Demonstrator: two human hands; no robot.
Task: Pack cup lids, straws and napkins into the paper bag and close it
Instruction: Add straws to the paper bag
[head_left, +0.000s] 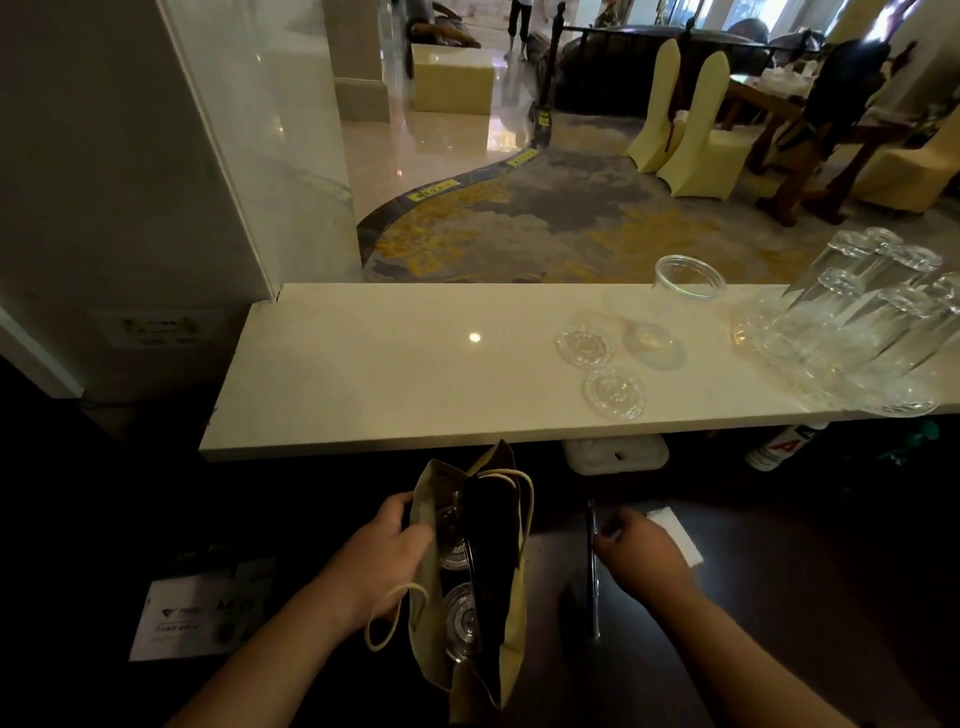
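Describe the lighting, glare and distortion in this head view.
Head view: the white counter is brightly lit, with one small glare spot; below it the work area is dim, so the paper bag, left hand and right hand look murky; wide-angle distortion bows the counter edge; the clear lids are faint against the counter.

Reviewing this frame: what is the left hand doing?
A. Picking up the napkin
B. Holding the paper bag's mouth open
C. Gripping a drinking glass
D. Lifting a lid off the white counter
B: the left hand grips the rim of the paper bag, keeping it open, with clear cup lids visible inside.
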